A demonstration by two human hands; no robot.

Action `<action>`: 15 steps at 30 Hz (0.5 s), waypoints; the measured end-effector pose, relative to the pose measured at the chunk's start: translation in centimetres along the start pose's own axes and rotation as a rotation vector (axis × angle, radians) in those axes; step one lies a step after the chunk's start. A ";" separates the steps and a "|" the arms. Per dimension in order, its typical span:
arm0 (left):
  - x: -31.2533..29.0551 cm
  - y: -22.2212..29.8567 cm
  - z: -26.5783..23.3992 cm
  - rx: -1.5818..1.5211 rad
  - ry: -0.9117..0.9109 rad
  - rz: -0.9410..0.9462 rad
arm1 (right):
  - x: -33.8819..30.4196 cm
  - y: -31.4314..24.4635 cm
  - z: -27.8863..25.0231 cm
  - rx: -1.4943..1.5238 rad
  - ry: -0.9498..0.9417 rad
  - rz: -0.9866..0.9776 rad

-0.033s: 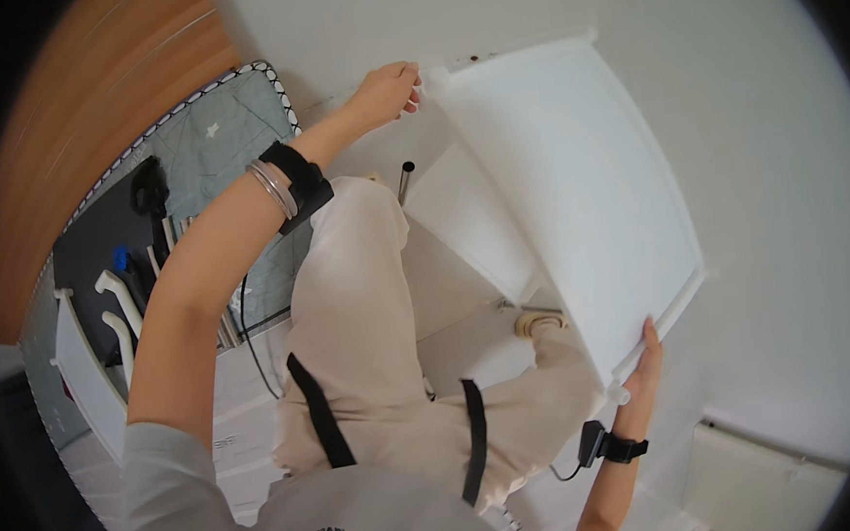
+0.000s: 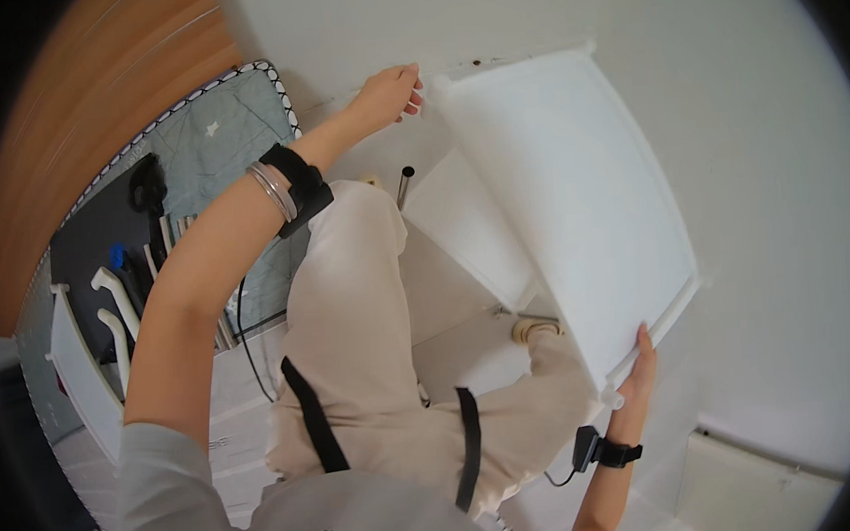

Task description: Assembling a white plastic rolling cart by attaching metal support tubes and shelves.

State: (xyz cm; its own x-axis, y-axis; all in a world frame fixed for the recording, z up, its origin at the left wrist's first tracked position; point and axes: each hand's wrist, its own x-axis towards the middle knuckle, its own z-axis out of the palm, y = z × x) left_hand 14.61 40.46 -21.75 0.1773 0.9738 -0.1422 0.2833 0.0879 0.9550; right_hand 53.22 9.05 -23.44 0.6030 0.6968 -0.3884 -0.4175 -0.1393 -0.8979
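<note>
In the head view, we hold a large white panel (image 2: 563, 208) in a slanting position, between our body and the pale wall (image 2: 760, 177) on the right. Our right hand (image 2: 638, 374) is at its near right edge, where a white tube (image 2: 670, 321) runs. The thumb lies over this edge and the other fingers are hidden below, so we see the panel pinched there.

Our left hand (image 2: 397, 94) is just beside the far left corner of the panel. Its fingers are curled, but we cannot tell whether they pinch something or touch the corner.

Under the large panel we see a second white panel (image 2: 466, 224), and just to its left a metal rod (image 2: 406, 184) with a black tip. On the left, a grey mat (image 2: 217, 132) carries a black board (image 2: 92, 232), with white curved pieces (image 2: 115, 289) near it. A smaller white panel (image 2: 87, 383) stands tilted at their left.
</note>
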 end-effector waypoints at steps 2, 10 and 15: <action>0.2 -0.2 0.2 -0.051 -0.049 -0.027 | 0.6 0.4 -0.6 -0.022 0.000 0.011; 1.6 -1.9 2.9 0.052 -0.200 -0.185 | 3.3 1.3 0.1 -0.110 0.025 0.122; 1.6 -4.2 5.7 0.272 -0.199 -0.113 | 5.1 1.7 0.7 -0.251 0.067 0.064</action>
State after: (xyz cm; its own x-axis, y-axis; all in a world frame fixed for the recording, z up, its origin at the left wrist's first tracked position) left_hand 19.10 40.44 -27.53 0.3029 0.8988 -0.3169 0.5480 0.1078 0.8295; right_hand 55.13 12.86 -26.84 0.6282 0.6340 -0.4510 -0.2795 -0.3571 -0.8913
